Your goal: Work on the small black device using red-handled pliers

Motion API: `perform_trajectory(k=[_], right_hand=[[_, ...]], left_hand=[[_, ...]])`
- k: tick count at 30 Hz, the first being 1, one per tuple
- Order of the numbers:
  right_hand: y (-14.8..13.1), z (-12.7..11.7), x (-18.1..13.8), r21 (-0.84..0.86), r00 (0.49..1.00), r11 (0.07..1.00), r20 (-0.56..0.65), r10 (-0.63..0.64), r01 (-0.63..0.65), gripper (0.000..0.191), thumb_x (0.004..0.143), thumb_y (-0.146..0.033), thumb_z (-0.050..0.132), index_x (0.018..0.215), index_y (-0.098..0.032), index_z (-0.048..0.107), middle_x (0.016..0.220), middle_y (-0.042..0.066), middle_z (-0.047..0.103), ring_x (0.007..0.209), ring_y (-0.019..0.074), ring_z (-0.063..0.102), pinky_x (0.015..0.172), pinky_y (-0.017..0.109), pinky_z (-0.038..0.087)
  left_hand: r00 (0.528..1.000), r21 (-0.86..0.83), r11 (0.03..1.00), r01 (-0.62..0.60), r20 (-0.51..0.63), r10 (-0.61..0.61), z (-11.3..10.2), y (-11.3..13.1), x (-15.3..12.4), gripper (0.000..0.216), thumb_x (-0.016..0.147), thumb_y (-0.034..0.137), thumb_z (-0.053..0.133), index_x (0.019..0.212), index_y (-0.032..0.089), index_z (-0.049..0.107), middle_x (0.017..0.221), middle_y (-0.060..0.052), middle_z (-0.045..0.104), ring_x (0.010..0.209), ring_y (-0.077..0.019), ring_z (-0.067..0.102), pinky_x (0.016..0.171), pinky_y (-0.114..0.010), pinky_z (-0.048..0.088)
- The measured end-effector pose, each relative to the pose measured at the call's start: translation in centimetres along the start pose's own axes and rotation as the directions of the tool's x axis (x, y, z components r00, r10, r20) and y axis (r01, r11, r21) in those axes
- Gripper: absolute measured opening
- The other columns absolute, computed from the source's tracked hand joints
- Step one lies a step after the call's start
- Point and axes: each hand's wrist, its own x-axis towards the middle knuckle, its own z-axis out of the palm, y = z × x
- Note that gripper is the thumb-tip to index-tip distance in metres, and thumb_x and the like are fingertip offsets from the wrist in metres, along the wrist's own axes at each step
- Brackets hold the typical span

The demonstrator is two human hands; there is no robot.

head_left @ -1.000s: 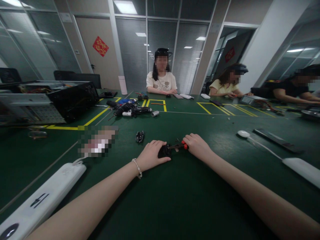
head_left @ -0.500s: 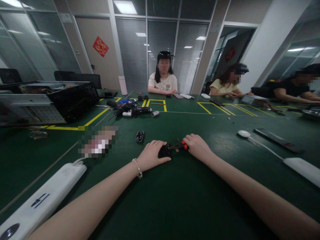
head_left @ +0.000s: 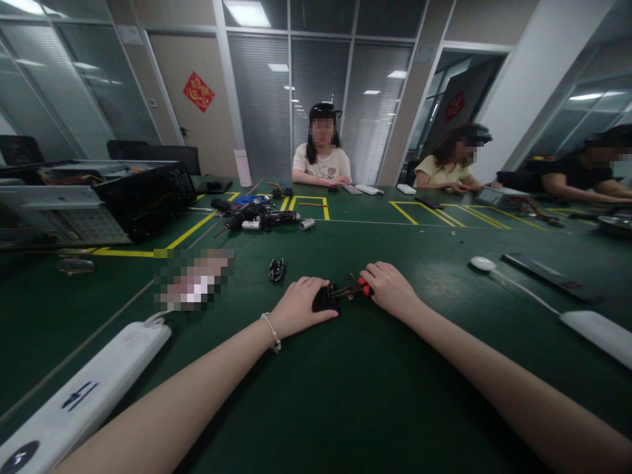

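Near the middle of the green table, my left hand (head_left: 302,307) grips a small black part (head_left: 323,299) between thumb and fingers, low against the tabletop. Its exact kind is too small to make out. My right hand (head_left: 392,287) is closed round the red handles of a pair of pliers (head_left: 351,289). The pliers' jaws point left and reach the black part's right side. Just above the pliers lies a tiny dark bit (head_left: 351,276). Beyond my left hand sits another small black part with metal on it (head_left: 276,269).
White power banks with cables lie at left (head_left: 93,388) and right (head_left: 600,336). An open computer case (head_left: 143,204) stands far left. A pile of tools (head_left: 254,214) lies farther back. Opposite sits a person (head_left: 322,158); others work at right.
My right hand and the pliers have shifted very slightly. My left hand keeps its place on the black part.
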Motion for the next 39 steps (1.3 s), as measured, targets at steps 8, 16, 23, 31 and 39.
perform_trajectory(k=[8,16,23,31,39], right_hand=[[0.00,-0.10,0.00,0.022,1.000,1.000,-0.010,0.001,-0.001,0.028,0.064,-0.007,0.050,0.091,-0.012,0.057,0.090,0.010,0.055,0.084,0.0214,0.047,0.075,0.032,0.036],[0.16,0.11,-0.06,0.067,1.000,0.998,-0.019,0.014,-0.013,0.030,0.062,-0.007,0.053,0.092,-0.012,0.056,0.091,0.010,0.055,0.084,0.0209,0.048,0.077,0.033,0.037],[0.21,0.46,-0.11,0.114,0.999,0.993,-0.022,0.033,-0.030,0.031,0.063,-0.005,0.050,0.093,-0.012,0.056,0.092,0.010,0.055,0.084,0.0206,0.049,0.077,0.033,0.038],[-0.16,0.27,0.10,0.065,1.000,0.997,-0.002,0.028,-0.028,0.025,0.068,-0.006,0.048,0.091,-0.012,0.056,0.090,0.009,0.056,0.082,0.0194,0.048,0.075,0.031,0.036],[-0.46,0.26,0.14,0.024,1.000,0.999,0.007,0.031,-0.031,0.020,0.071,-0.006,0.045,0.086,-0.013,0.057,0.087,0.008,0.057,0.077,0.0185,0.047,0.068,0.029,0.034]], left_hand=[[1.000,0.003,1.000,-0.003,-0.002,0.003,-0.08,0.18,-0.01,0.057,0.073,0.058,0.051,0.116,0.020,0.043,0.113,-0.006,0.051,0.106,-0.0252,0.044,0.087,-0.038,0.037],[1.000,-0.008,1.000,0.002,0.004,-0.002,-0.17,0.12,0.00,0.058,0.073,0.057,0.052,0.116,0.020,0.043,0.114,-0.007,0.051,0.107,-0.0256,0.044,0.087,-0.038,0.037],[1.000,-0.010,1.000,0.012,0.013,-0.012,-0.31,0.29,0.05,0.059,0.072,0.059,0.051,0.115,0.020,0.044,0.115,-0.007,0.051,0.106,-0.0248,0.044,0.087,-0.038,0.038],[1.000,-0.018,1.000,0.007,0.016,-0.007,-0.19,0.09,0.04,0.058,0.073,0.059,0.050,0.116,0.021,0.044,0.115,-0.006,0.051,0.106,-0.0249,0.044,0.086,-0.038,0.038],[1.000,0.005,1.000,-0.023,-0.011,0.023,0.09,-0.11,-0.02,0.057,0.073,0.058,0.050,0.114,0.020,0.044,0.113,-0.007,0.052,0.105,-0.0251,0.045,0.086,-0.038,0.038]])
